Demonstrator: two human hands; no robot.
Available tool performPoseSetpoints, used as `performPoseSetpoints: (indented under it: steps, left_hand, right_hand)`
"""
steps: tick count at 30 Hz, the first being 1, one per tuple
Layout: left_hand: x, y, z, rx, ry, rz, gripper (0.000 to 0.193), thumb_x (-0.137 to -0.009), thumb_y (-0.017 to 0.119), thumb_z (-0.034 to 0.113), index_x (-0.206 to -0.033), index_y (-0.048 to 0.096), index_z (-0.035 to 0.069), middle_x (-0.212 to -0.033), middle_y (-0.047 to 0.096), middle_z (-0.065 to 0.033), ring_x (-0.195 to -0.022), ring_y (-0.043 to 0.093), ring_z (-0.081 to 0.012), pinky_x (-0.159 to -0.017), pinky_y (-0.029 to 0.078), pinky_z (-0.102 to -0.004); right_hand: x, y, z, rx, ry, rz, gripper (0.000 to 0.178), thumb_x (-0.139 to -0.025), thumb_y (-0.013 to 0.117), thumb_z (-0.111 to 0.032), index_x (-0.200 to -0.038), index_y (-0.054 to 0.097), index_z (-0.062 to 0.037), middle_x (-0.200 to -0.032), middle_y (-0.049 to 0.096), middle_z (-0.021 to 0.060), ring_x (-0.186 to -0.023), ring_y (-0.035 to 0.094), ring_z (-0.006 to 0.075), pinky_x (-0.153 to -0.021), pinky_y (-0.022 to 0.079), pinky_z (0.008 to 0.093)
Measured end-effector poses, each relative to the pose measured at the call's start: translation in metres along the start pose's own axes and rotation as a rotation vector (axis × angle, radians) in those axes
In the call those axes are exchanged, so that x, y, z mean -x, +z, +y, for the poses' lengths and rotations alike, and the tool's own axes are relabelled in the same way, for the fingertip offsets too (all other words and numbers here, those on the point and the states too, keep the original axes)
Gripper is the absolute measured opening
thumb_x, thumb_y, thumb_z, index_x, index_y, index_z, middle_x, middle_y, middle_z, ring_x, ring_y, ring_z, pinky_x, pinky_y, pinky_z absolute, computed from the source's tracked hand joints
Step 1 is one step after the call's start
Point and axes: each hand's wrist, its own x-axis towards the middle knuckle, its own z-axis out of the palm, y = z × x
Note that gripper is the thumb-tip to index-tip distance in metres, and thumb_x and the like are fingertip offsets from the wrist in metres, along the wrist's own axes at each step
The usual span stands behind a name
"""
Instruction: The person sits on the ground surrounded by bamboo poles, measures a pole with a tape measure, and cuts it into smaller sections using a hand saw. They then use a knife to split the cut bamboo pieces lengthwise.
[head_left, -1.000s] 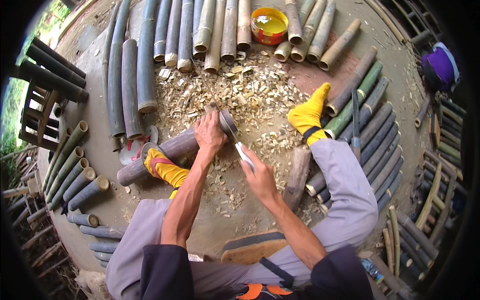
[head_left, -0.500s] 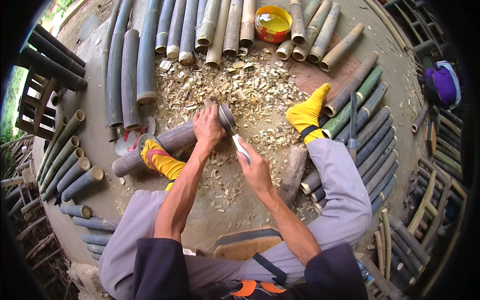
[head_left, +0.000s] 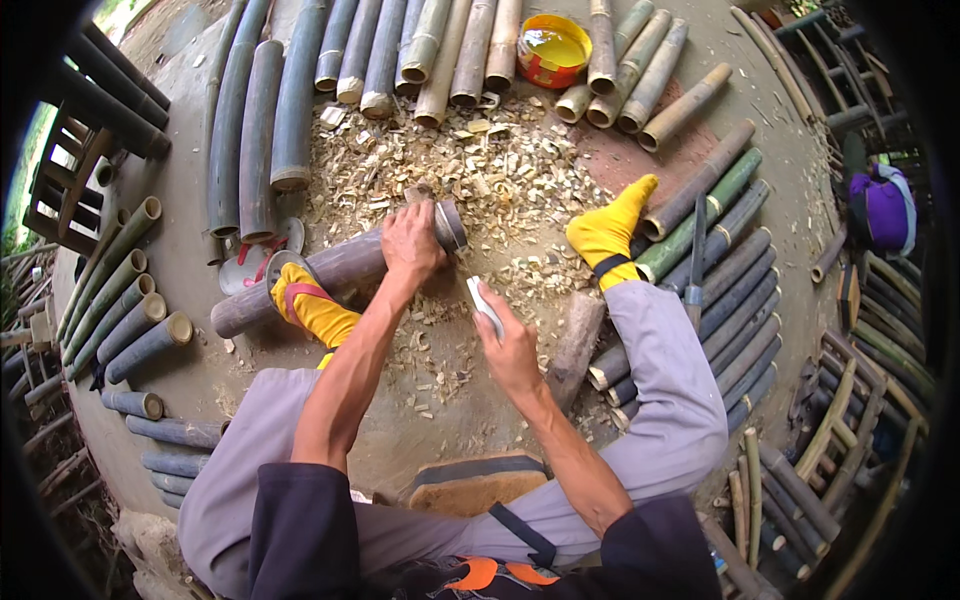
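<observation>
A dark purplish-grey bamboo pole lies at a slant in front of me, its right end raised toward the wood chips. My left hand is closed over the pole near that end. My right hand, just to the right and nearer to me, grips the white handle of a knife; its blade is hard to make out. A foot in a yellow sock, with a red strap, rests against the pole's left part. Whether the blade touches the pole's end I cannot tell.
Pale wood chips cover the ground beyond the pole. Bamboo poles line the far side, with more at left and right. A red and yellow tub of yellow liquid stands among them. A long blade lies on the right-hand poles.
My right hand has drawn slightly nearer to me with the knife, whose blade showed across the pole's end before. My left hand stays on the pole. The whole view has shifted a little.
</observation>
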Motion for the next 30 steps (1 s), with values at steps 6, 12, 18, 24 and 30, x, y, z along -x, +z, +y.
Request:
performPoseSetpoints:
  steps: [6, 12, 18, 24, 30]
  left_hand:
    - [0.004, -0.015, -0.01, 0.015, -0.002, -0.07, 0.048, -0.058, 0.075, 0.012, -0.102, 0.055, 0.009, -0.099, 0.064, -0.0098, -0.1, 0.061, -0.0263, -0.088, 0.044, -0.0404]
    - [0.01, -0.006, 0.001, 0.011, -0.009, -0.071, 0.063, -0.054, 0.077, 0.014, -0.112, 0.054, 0.009, -0.106, 0.062, -0.0086, -0.105, 0.059, -0.0262, -0.092, 0.044, -0.0399]
    - [-0.001, -0.019, -0.01, 0.05, 0.014, -0.161, 0.058, -0.055, 0.078, 0.016, -0.107, 0.055, 0.007, -0.106, 0.063, -0.0117, -0.104, 0.059, -0.0293, -0.089, 0.045, -0.0411]
    - [-0.01, -0.017, -0.01, 0.048, 0.061, -0.231, 0.054, -0.052, 0.075, 0.018, -0.1, 0.055, 0.007, -0.104, 0.062, -0.0127, -0.104, 0.058, -0.0298, -0.086, 0.046, -0.0409]
    - [-0.008, -0.013, -0.004, 0.042, 0.057, -0.143, 0.062, -0.047, 0.079, 0.02, -0.101, 0.053, 0.006, -0.103, 0.059, -0.0122, -0.102, 0.057, -0.0307, -0.085, 0.046, -0.0403]
  right_hand:
    - [0.128, -0.056, -0.024, 0.117, 0.117, -0.05, 0.037, -0.091, 0.059, -0.005, -0.127, 0.057, 0.001, -0.1, 0.069, 0.0213, -0.082, 0.071, 0.0235, -0.066, 0.053, 0.0347]
    - [0.081, -0.04, 0.0, 0.019, 0.203, -0.106, 0.037, -0.091, 0.055, -0.004, -0.127, 0.055, 0.0042, -0.125, 0.061, 0.0211, -0.115, 0.059, 0.0224, -0.095, 0.046, 0.0323]
    - [0.033, -0.008, 0.001, 0.117, -0.098, 0.025, 0.037, -0.094, 0.056, -0.011, -0.129, 0.055, -0.0011, -0.107, 0.068, 0.019, -0.088, 0.07, 0.0296, -0.072, 0.054, 0.0344]
    - [0.18, -0.064, -0.015, 0.201, 0.105, 0.029, 0.036, -0.09, 0.059, -0.006, -0.126, 0.058, -0.0011, -0.105, 0.068, 0.0217, -0.091, 0.069, 0.0238, -0.077, 0.053, 0.0335]
    - [-0.018, 0.011, -0.011, -0.002, -0.024, 0.001, 0.038, -0.095, 0.054, -0.011, -0.132, 0.053, -0.0019, -0.1, 0.07, 0.0171, -0.073, 0.067, 0.0185, -0.067, 0.054, 0.0321]
